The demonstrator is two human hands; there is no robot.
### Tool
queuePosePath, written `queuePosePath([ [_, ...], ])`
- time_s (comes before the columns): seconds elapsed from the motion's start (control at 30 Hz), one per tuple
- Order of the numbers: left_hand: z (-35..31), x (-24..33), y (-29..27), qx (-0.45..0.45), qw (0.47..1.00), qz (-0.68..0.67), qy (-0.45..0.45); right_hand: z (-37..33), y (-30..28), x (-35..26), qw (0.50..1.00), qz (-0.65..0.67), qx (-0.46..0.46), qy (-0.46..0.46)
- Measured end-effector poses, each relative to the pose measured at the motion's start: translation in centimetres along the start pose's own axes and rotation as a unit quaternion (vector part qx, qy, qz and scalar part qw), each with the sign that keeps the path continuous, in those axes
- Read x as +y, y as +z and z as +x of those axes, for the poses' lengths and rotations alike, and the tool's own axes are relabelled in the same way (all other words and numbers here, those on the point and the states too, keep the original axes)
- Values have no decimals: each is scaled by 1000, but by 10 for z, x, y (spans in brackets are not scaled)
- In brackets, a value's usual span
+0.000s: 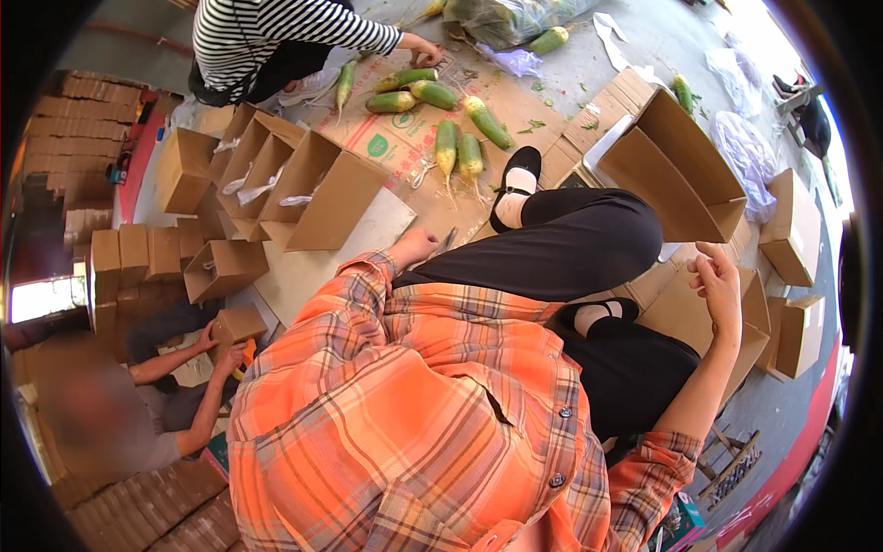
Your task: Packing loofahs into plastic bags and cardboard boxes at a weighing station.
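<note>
My left hand is closed beside my knee, with a narrow dark blade, seemingly a knife's, jutting from it; the handle is hidden. My right hand is raised at the right, fingers loosely bent and apart, with nothing visible in them. Just beyond it stands an open cardboard box. Several green radishes lie on flattened cardboard in front of me: a pair of radishes near my shoe, another radish beside them, and more around a radish farther off.
A person in a striped top reaches toward the radishes. At the left, another person holds a small carton. Open boxes stand in a row at the left. Plastic bags and cartons are at the right.
</note>
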State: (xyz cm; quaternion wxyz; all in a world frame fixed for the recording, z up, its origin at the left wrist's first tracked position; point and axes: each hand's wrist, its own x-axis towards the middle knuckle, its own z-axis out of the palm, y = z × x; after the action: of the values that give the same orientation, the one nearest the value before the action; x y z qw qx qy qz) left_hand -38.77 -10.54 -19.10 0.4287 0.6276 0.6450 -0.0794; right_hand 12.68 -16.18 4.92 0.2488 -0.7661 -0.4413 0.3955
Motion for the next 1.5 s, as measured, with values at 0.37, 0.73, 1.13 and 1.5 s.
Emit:
queuePosePath([
  [0.37,-22,-1,-66,361,924,71,106,0,1,3,999,-10,0,33],
  [0.73,-59,-62,-172,367,895,141,-210,5,5,3,999,-1,-7,46],
  [1.13,-76,-98,-157,322,909,125,-235,8,12,-2,997,-16,-15,68],
  [1.5,-108,-132,-140,282,908,118,-286,8,10,-3,997,-13,-23,65],
])
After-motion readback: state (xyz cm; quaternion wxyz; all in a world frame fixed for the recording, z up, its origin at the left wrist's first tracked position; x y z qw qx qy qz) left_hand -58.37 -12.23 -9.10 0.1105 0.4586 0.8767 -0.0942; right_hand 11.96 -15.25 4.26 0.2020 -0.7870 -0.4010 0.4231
